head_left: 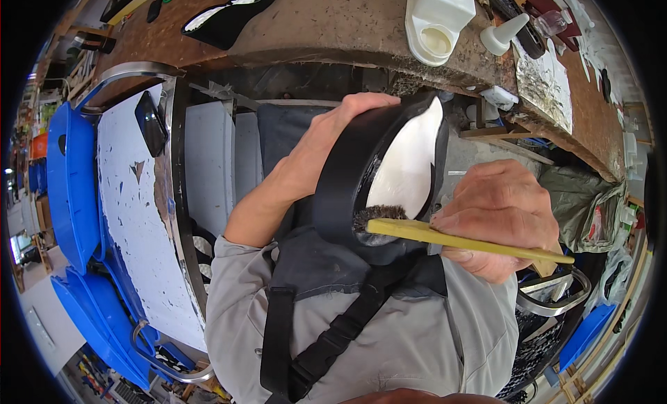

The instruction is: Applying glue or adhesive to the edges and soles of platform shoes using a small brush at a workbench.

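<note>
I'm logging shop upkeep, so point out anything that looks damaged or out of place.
The white board on the left looks damaged: dark chips pit its face and its right edge is ragged. The white sheet on the brown bench looks soiled, covered in dark smears.

At ten o'clock, a black phone (151,124) lies on a chipped white board (125,209). A crumpled green bag (577,195) sits at three o'clock.

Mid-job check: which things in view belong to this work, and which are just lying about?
In the work:
left hand, holding the black, white-lined piece
right hand, holding the yellow-handled brush
probably the similar black piece on the bench

Apparently lying about:
phone on the white tabletop
blue plastic items at left
</note>
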`<action>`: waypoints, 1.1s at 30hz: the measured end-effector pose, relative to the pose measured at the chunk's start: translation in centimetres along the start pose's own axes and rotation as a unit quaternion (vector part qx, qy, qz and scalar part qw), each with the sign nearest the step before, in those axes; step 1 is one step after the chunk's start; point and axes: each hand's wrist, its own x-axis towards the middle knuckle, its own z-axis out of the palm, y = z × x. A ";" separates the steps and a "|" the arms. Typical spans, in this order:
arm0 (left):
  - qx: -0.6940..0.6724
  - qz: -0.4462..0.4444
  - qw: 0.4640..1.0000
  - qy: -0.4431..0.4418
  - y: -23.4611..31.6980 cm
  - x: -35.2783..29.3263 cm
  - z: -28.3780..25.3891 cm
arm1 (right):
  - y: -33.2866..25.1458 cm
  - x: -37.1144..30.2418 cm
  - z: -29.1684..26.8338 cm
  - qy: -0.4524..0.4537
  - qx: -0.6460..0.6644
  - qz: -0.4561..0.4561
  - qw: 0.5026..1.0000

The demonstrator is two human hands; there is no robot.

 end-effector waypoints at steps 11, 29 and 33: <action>-0.059 -0.090 0.979 -0.173 1.2 0.8 0.3 | 1.8 1.7 -2.5 -0.149 0.067 -0.058 0.985; -0.168 -0.027 0.982 -0.085 -0.8 2.3 -0.2 | 1.0 -1.4 -2.2 -0.004 -0.070 -0.077 0.995; -0.108 -0.058 0.990 -0.065 0.4 2.1 -0.5 | 1.8 -1.8 -1.7 0.139 -0.043 -0.130 0.981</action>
